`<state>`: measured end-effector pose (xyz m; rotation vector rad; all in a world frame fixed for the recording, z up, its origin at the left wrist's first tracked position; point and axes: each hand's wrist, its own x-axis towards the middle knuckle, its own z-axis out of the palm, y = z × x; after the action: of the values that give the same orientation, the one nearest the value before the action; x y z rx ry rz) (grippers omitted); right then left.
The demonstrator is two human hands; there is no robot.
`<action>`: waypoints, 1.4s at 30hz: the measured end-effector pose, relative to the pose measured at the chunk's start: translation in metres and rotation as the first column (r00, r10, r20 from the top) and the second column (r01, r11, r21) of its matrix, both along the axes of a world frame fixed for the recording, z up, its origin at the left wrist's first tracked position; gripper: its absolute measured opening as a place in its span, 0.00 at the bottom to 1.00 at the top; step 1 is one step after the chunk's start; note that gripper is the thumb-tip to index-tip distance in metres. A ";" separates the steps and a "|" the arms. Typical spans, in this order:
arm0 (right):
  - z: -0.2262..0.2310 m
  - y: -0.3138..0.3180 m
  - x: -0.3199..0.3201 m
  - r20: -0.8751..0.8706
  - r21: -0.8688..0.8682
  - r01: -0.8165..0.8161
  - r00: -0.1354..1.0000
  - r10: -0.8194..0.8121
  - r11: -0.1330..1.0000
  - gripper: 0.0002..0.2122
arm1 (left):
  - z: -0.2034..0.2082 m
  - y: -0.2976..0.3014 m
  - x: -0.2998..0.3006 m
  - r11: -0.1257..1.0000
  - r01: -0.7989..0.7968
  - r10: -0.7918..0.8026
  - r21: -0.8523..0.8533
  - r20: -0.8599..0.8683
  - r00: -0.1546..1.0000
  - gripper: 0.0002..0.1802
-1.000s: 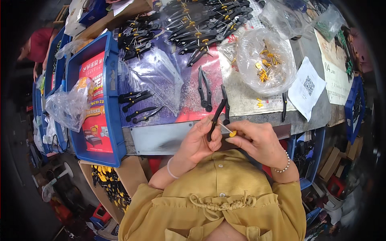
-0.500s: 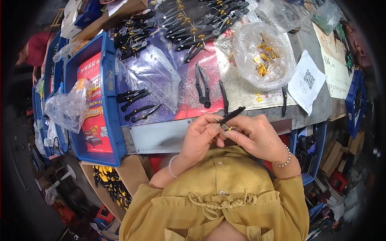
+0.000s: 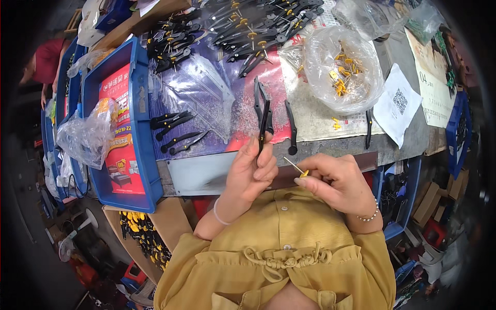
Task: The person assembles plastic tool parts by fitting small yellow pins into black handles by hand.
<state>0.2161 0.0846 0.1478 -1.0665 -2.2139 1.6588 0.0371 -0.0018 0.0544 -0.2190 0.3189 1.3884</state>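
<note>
My left hand [image 3: 248,173] holds a slim black handle piece [image 3: 265,114] upright over the table's front edge. My right hand [image 3: 336,183] pinches a yellow-headed metal pin [image 3: 304,173], its shaft pointing up and left toward the other hand. The hands are apart. Behind the held piece lies a black two-legged handle pair [image 3: 257,95], partly covered by it. Just right of that rests a single black handle [image 3: 291,124]. A clear plastic bag [image 3: 318,95] of yellow-headed pins sits farther back on the right, with a few small yellow pieces [image 3: 336,124] in front.
Black handles with yellow-headed pins heap [image 3: 250,36] along the back. Several black tools [image 3: 181,143] lie at the left, beside a blue crate [image 3: 150,175]. A carton [image 3: 175,219] of yellow-and-black parts stands below. A printed white sheet [image 3: 395,106] lies right.
My hands have separated. The left has raised the black handle piece upright, and the right has drawn the yellow-headed pin away to the right.
</note>
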 end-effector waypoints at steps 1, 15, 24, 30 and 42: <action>-0.001 0.000 -0.001 -0.010 -0.001 -0.001 1.000 0.001 1.000 0.08 | -0.002 0.000 0.001 1.000 0.019 -0.019 -0.001 0.059 0.998 0.15; -0.044 0.100 0.011 0.202 0.622 0.257 0.860 -0.469 0.739 0.09 | 0.009 -0.003 0.006 0.993 0.118 -0.117 0.009 -0.069 0.991 0.12; -0.032 0.060 0.021 0.130 0.332 0.291 0.928 -0.349 0.897 0.16 | 0.021 -0.010 0.024 0.977 0.211 -0.023 0.045 -0.951 0.307 0.12; -0.053 -0.003 0.027 -0.282 -0.610 0.186 0.857 -0.430 0.770 0.13 | 0.031 -0.004 0.032 0.949 0.315 -0.080 -0.027 -0.984 0.156 0.11; -0.074 -0.010 0.036 -0.198 -0.728 0.304 0.765 -0.613 0.615 0.05 | 0.018 -0.004 0.038 0.869 0.482 -0.477 -0.114 -0.452 0.754 0.11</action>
<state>0.2519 0.0750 0.0738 -1.1268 -0.9170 2.1719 0.0751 -0.0060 0.0728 0.2109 0.7198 0.9067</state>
